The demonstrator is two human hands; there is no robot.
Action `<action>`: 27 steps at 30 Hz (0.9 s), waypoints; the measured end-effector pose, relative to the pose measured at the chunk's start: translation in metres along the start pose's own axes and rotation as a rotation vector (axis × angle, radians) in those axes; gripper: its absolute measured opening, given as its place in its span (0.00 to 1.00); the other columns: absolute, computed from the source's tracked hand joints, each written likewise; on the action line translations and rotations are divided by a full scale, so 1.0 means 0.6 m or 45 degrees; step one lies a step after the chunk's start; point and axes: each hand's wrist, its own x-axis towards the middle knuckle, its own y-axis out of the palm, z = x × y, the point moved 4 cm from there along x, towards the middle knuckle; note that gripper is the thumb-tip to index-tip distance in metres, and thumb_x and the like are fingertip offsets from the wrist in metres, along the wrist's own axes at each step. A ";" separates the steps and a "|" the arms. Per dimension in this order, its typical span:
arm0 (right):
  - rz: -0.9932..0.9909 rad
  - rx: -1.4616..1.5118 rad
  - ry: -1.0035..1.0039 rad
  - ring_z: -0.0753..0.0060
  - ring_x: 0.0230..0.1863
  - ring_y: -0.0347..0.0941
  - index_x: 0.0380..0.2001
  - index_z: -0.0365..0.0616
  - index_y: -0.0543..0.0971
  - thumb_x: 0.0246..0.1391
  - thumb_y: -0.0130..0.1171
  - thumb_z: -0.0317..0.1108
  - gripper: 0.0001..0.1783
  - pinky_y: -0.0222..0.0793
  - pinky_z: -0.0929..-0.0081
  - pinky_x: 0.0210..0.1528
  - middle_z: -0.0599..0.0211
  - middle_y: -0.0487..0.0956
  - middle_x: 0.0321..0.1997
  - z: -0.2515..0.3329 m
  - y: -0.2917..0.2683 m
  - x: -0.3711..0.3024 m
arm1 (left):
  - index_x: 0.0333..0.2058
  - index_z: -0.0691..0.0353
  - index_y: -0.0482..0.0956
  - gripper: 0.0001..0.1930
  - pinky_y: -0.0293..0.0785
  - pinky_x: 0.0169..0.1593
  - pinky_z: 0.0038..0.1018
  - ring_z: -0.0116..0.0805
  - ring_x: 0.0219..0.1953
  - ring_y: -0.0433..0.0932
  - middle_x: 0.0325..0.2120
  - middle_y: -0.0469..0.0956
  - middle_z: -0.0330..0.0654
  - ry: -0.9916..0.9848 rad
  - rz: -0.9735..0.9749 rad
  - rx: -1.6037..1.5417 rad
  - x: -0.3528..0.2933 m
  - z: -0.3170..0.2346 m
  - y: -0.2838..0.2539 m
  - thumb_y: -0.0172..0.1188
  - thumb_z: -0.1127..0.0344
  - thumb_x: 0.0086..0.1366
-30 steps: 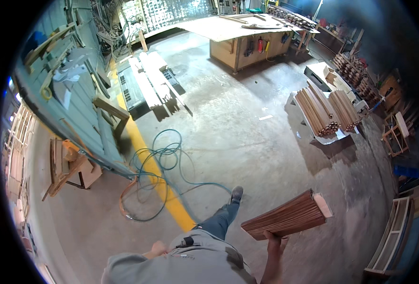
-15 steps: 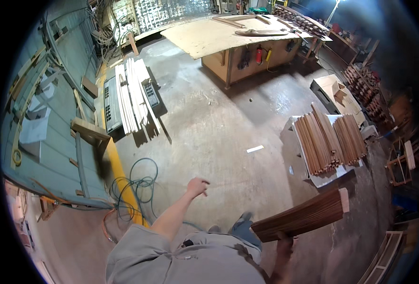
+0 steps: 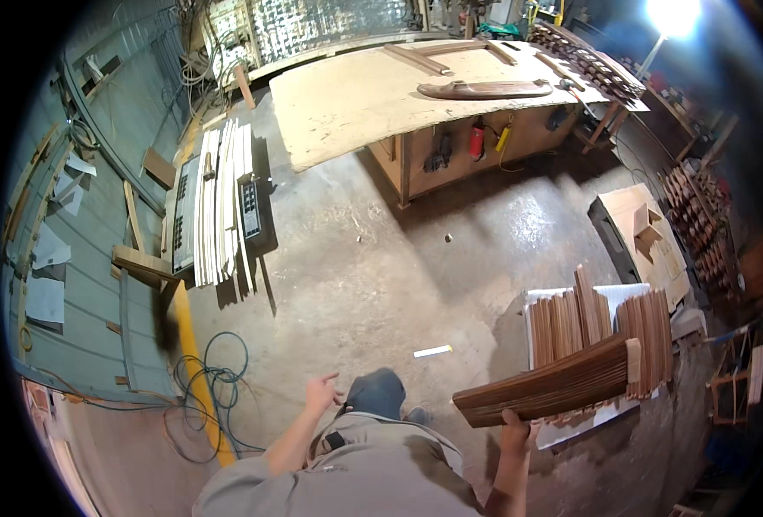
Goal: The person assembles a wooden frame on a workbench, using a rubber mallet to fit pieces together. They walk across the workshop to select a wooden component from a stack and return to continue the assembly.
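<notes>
Low on the right, my right hand (image 3: 515,431) grips a thick bundle of dark brown wooden slats (image 3: 545,382) from below, its thumb on the near face. The bundle lies roughly level, its right end a little higher and showing a pale face. Beyond it, partly hidden, stacks of similar brown slats (image 3: 556,332) rest on a white sheet (image 3: 562,431). My left hand (image 3: 321,393) hangs in front of my body, fingers loosely apart with nothing in them. Below it, a bent knee in dark trousers (image 3: 376,393) shows.
A big worktable (image 3: 338,108) stands ahead, its pale board overhanging; a curved wooden piece (image 3: 485,90) lies on it. Left are long white strips (image 3: 222,207) on low supports and a tangled green hose (image 3: 218,379). A small white strip (image 3: 433,351) lies on the floor.
My view has moved forward, so the worktable looks nearer. The held bundle now overlaps the stacked slats. My left hand has come closer to my body.
</notes>
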 end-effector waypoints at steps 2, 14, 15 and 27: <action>0.171 0.126 -0.041 0.71 0.42 0.70 0.43 0.44 0.72 0.39 0.64 0.18 0.25 0.67 0.71 0.47 0.71 0.74 0.41 0.101 0.120 0.097 | 0.45 0.74 0.79 0.22 0.79 0.24 0.31 0.41 0.23 0.84 0.29 0.81 0.63 -0.019 -0.018 -0.010 0.051 -0.071 0.043 0.40 0.77 0.56; 0.144 0.204 -0.075 0.71 0.43 0.73 0.44 0.41 0.75 0.36 0.63 0.14 0.26 0.67 0.73 0.50 0.71 0.77 0.42 0.232 0.404 0.657 | 0.47 0.68 0.79 0.17 0.77 0.25 0.27 0.33 0.21 0.82 0.24 0.82 0.51 0.437 0.223 -0.010 0.491 -0.682 0.411 0.45 0.74 0.64; 0.168 0.186 -0.110 0.71 0.43 0.73 0.43 0.41 0.75 0.36 0.63 0.14 0.25 0.67 0.73 0.50 0.70 0.77 0.41 0.230 0.404 0.699 | 0.47 0.67 0.79 0.17 0.77 0.25 0.27 0.32 0.21 0.82 0.23 0.82 0.51 0.489 0.224 0.017 0.515 -0.751 0.440 0.45 0.74 0.64; 0.197 -0.132 -0.190 0.74 0.41 0.74 0.40 0.40 0.77 0.37 0.64 0.15 0.22 0.69 0.72 0.49 0.69 0.78 0.39 0.202 0.513 1.245 | 0.51 0.67 0.74 0.16 0.80 0.41 0.28 0.35 0.33 0.84 0.34 0.83 0.52 0.747 0.058 -0.026 0.848 -1.191 0.689 0.45 0.75 0.67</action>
